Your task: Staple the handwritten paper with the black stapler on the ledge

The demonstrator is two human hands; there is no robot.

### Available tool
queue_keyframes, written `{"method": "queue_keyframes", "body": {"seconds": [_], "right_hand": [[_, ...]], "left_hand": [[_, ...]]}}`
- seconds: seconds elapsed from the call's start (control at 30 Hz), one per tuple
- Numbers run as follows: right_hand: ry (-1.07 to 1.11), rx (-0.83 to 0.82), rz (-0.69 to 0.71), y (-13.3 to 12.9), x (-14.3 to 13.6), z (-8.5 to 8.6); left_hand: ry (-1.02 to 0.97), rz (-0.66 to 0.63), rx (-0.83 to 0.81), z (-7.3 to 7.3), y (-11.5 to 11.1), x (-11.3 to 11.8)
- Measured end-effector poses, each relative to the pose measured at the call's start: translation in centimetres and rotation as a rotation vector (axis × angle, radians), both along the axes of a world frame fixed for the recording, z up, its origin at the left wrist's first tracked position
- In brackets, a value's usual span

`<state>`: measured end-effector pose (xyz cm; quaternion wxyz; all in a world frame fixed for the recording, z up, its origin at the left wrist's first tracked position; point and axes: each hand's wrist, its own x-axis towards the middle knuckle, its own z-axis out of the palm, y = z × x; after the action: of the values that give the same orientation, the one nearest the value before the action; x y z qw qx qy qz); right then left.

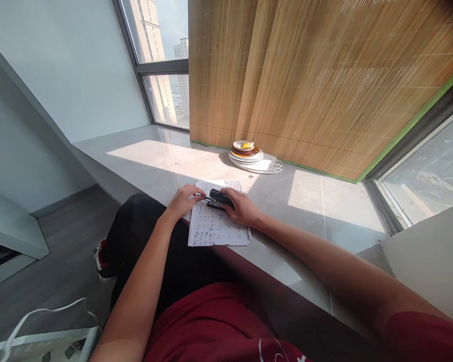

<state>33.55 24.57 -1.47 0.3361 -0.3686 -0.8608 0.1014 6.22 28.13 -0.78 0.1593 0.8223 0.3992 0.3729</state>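
Note:
A black stapler (pixel 219 197) lies over handwritten white sheets of paper (pixel 219 232) near the ledge's front edge. My right hand (pixel 243 207) is wrapped round its rear end. The stapler's dark upper and lower parts look spread apart, with a metal strip between them. My left hand (pixel 184 201) is at the stapler's other end, thumb and forefinger pinched together at the tip of that metal strip. Whether the fingers grip the strip itself or a small piece such as staples is too small to tell.
On the tiled ledge (pixel 305 201), a stack of plates (pixel 245 157) stands beyond the paper, against a bamboo blind (pixel 287 90). A tiny dark piece (pixel 250 176) lies nearer. At lower left stands a white basket with a handle (pixel 41 342).

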Motion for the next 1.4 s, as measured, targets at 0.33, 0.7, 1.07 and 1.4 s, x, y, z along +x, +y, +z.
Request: {"method": "queue_keyframes", "body": {"seconds": [0.33,0.7,1.07,1.4], "right_hand": [[0.028,0.018,0.023,0.2,0.0,-0.3],[0.033,0.028,0.028,0.4,0.0,-0.6],[0.026,0.01,0.025,0.3,0.0,-0.3],[0.016,0.001,0.022,0.1,0.0,0.1]], "left_hand": [[0.012,-0.046,0.002,-0.3,0.3,-0.1],[0.044,-0.069,0.164,-1.2,0.1,-0.3],[0.025,-0.008,0.049,0.2,-0.2,0.1],[0.034,-0.018,-0.211,1.1,1.5,-0.7]]}}
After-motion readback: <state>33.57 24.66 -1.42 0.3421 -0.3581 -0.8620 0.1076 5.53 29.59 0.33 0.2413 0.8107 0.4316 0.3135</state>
